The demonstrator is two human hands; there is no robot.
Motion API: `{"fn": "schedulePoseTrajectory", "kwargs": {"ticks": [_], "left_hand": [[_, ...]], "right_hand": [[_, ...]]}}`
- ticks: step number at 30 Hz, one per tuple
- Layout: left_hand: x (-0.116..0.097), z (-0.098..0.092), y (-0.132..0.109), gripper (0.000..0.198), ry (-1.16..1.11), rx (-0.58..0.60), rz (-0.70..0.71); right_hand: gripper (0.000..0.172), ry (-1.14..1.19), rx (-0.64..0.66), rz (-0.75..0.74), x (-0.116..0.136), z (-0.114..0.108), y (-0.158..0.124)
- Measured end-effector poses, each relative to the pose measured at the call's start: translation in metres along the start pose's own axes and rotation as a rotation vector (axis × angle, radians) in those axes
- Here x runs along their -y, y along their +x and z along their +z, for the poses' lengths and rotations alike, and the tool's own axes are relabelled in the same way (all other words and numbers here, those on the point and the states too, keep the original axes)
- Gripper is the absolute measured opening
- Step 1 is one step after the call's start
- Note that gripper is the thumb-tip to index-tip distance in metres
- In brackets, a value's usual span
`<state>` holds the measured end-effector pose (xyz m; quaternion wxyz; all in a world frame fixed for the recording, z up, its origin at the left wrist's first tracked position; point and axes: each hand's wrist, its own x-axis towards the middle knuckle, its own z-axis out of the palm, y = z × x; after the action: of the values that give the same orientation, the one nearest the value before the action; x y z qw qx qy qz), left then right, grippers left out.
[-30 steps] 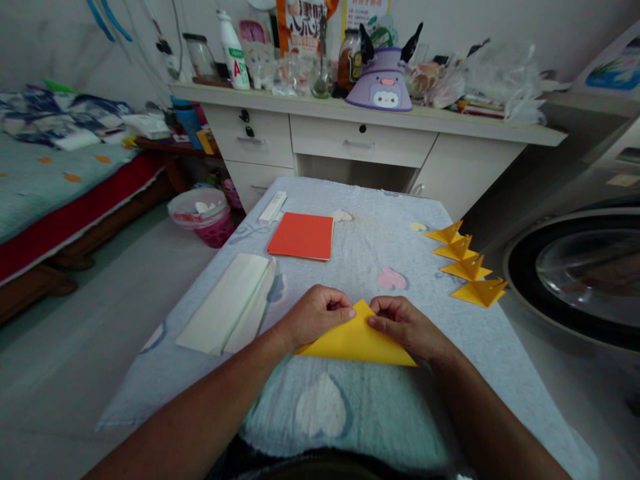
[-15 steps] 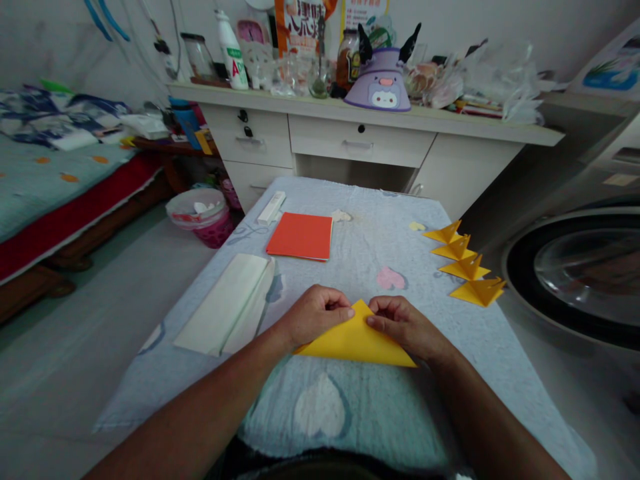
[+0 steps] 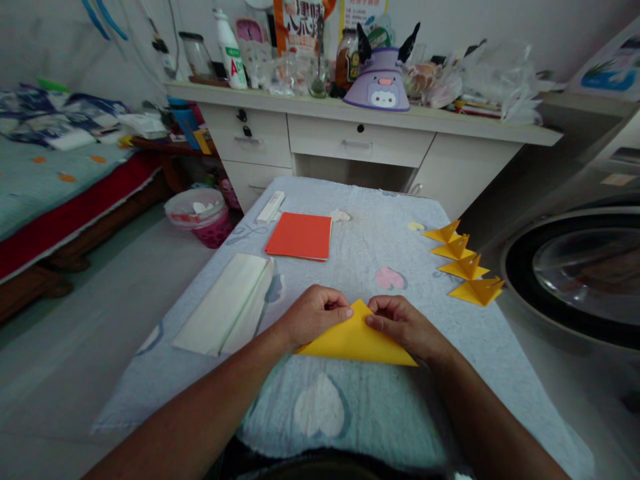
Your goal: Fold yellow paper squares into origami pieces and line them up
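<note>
A sheet of yellow paper (image 3: 357, 342), folded into a triangle, lies near the front of the cloth-covered table with its tip pointing away from me. My left hand (image 3: 320, 313) pinches its left slanted edge close to the tip, thumb on top. On the opposite side my right hand (image 3: 403, 325) grips the right slanted edge, thumb also on top. The fingers beneath the paper are partly hidden. Off to the right stand several folded yellow paper pieces (image 3: 477, 291) in a row along the table's edge.
A stack of orange-red paper (image 3: 300, 236) lies beyond my left hand, with a small white box (image 3: 271, 207) behind it. A pale folded sheet (image 3: 225, 303) rests at left. A cluttered counter (image 3: 320, 110) stands behind the table (image 3: 370, 420); a washing machine (image 3: 590, 267) is at right.
</note>
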<state>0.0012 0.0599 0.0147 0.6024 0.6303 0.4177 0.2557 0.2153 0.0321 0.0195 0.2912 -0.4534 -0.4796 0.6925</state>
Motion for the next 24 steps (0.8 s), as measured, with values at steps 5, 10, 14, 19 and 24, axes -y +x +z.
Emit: {"fn": "schedulePoseTrajectory", "kwargs": {"ticks": [5,10,14,19,24], "left_hand": [[0.001,0.0,0.001,0.024,0.015,-0.019,-0.008],[0.002,0.0,0.001,0.024,0.066,-0.031,0.003],[0.0,0.0,0.004,0.022,0.216,-0.093,0.064],[0.0,-0.003,0.009,0.018,0.401,-0.212,0.156],[0.002,-0.007,0.014,0.019,0.498,-0.263,0.128]], "right_hand": [[0.034,-0.015,-0.005,-0.015,0.0,0.0,0.0],[0.037,-0.041,-0.01,-0.021,0.0,-0.001,0.001],[0.038,-0.138,-0.037,-0.039,0.002,-0.002,0.004],[0.027,-0.36,-0.122,-0.148,0.005,-0.008,0.009],[0.019,-0.621,-0.319,-0.33,0.011,-0.019,0.005]]}}
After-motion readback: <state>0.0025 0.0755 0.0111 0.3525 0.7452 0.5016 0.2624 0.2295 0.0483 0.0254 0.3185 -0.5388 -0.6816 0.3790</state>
